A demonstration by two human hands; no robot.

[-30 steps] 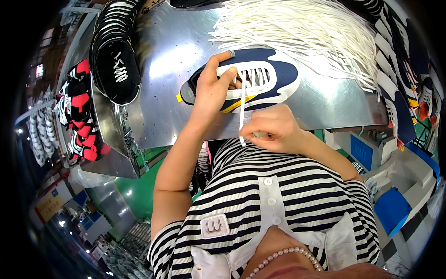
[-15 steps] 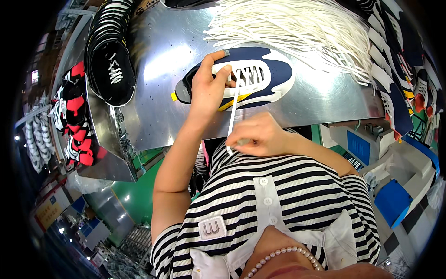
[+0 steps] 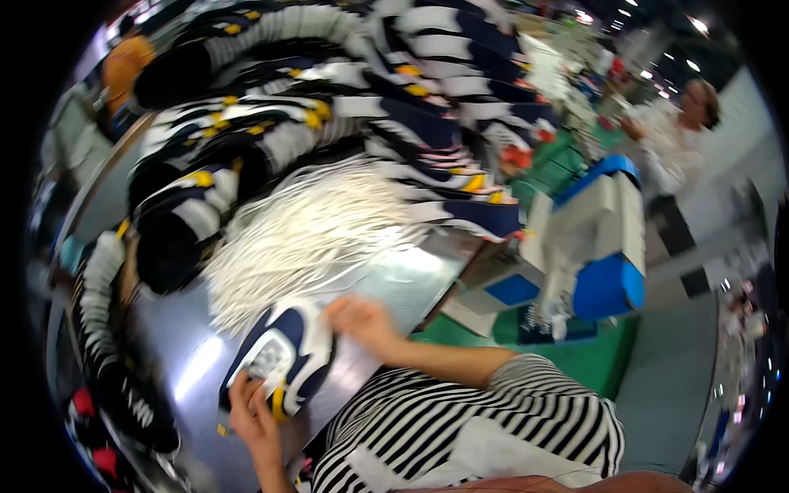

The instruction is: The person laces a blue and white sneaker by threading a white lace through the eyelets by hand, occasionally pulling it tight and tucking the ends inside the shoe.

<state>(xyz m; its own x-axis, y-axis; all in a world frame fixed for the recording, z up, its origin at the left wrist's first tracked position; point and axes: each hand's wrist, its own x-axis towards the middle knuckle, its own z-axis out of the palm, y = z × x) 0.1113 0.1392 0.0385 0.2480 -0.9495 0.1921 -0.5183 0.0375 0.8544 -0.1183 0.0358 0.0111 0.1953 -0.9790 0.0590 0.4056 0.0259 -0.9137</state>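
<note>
A navy and white shoe upper with a yellow stripe lies on the metal table, its lacing opening facing up. My left hand grips it beside the white eyelet panel, fingers bent over the opening. Just off the toe end hovers my right hand, smeared by motion. Its fingers are too blurred to tell whether they hold a lace. Beyond the upper spreads a heap of loose white laces.
Stacks of navy, white and yellow uppers line the far side. Nested black uppers stand at the left. A grey and blue machine sits right of the metal table. Another person is at the far right.
The view has swung toward the right. My right hand has gone from near my body, where it drew a white lace taut, to beside the toe. My left hand stays on the upper.
</note>
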